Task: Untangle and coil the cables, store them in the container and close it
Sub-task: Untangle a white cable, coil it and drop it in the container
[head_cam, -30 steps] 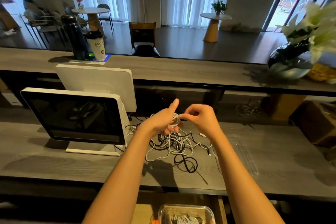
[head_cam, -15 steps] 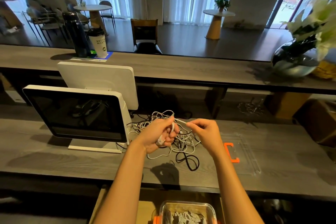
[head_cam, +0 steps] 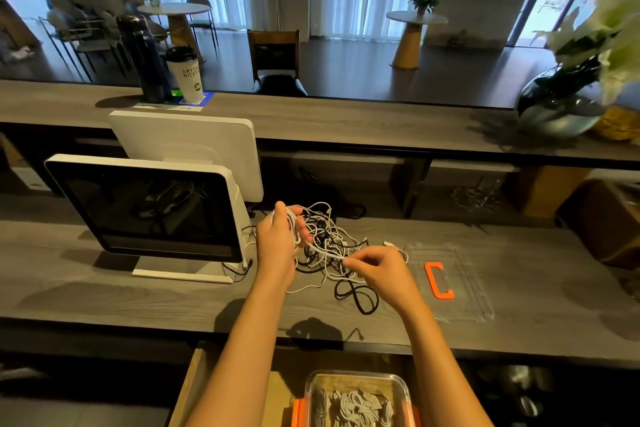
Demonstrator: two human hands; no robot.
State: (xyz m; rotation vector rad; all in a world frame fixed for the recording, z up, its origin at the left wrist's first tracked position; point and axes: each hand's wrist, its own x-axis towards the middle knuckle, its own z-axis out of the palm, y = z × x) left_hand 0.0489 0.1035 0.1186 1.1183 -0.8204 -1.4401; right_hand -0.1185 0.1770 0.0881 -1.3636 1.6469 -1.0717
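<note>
While white cable [head_cam: 325, 251] runs taut btwn both hands in head view, easy to read as thin, light, limp — no stiffness, prone to snag on rest of tangle [head_cam: 329, 243] on desk [head_cam: 173, 298]. Left hand [head_cam: 277, 243] curled round a coil of white loops, gripping them; right hand [head_cam: 377, 267] pinching the free strand w/ thumb and fingertips, other fingers curled. Best to keep pinch close to coil & feed short lengths; plug end [head_cam: 389, 244] stiffer, prob. good last hold. Black cables [head_cam: 356, 298] interlaced w/ white, so pulling hard likely tightens knots. Container [head_cam: 356, 399] below desk edge, open, some coiled cable already inside. Clear lid [head_cam: 450, 281] w/ orange clip lying flat on desk, right of tangle, apart from it.
</note>
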